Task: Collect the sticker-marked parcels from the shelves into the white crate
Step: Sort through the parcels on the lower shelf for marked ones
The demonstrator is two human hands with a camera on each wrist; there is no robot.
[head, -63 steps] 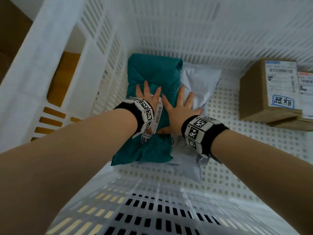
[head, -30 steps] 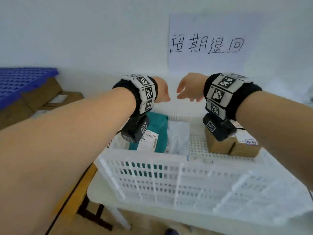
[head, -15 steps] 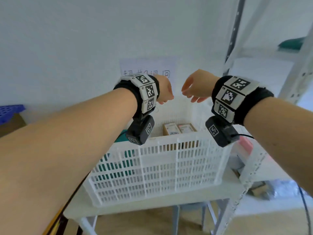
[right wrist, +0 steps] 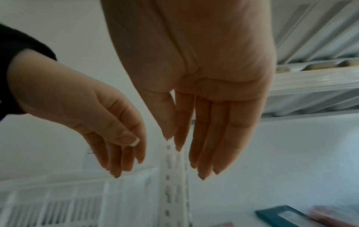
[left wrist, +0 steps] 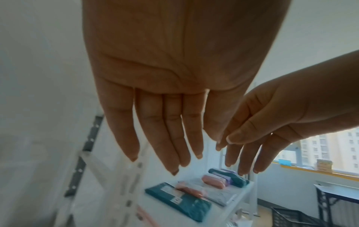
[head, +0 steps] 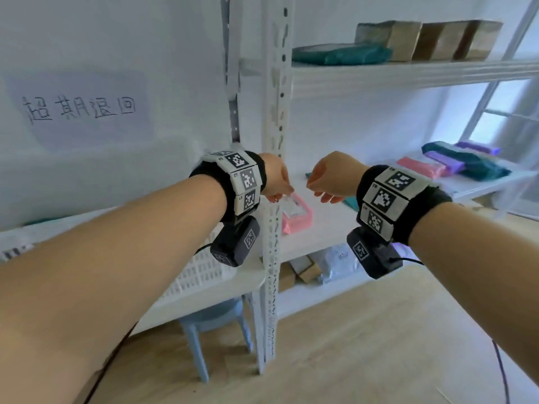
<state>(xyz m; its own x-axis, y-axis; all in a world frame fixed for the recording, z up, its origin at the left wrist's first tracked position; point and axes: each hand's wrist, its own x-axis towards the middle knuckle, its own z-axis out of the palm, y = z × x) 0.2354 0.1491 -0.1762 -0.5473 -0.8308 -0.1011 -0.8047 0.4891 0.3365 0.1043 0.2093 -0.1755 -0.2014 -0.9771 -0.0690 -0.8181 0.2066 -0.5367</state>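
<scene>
Both hands are raised in front of a white shelf rack's upright [head: 272, 141], and neither holds anything. My left hand [head: 277, 185] hangs with relaxed fingers [left wrist: 165, 138]. My right hand [head: 326, 185] does the same [right wrist: 204, 138], a short gap away. The white crate [head: 201, 269] stands low on the left, mostly hidden by my left arm. Just beyond the hands, a pink parcel [head: 296, 212] lies on the middle shelf, with a teal parcel [left wrist: 178, 201] near it. Further pink, purple and teal parcels [head: 455, 163] lie to the right. The top shelf holds a teal parcel [head: 341, 55] and cardboard boxes [head: 428, 39].
The bottom shelf carries small cardboard boxes [head: 309, 269] and a grey bag [head: 338, 260]. A blue stool [head: 215, 330] stands under the crate's table. A handwritten paper sign [head: 78, 109] hangs on the wall at left. Wooden floor stretches in front of the rack.
My hands left the parcels in the crate and rose, empty. The view swung right from the crate to the shelf rack.
</scene>
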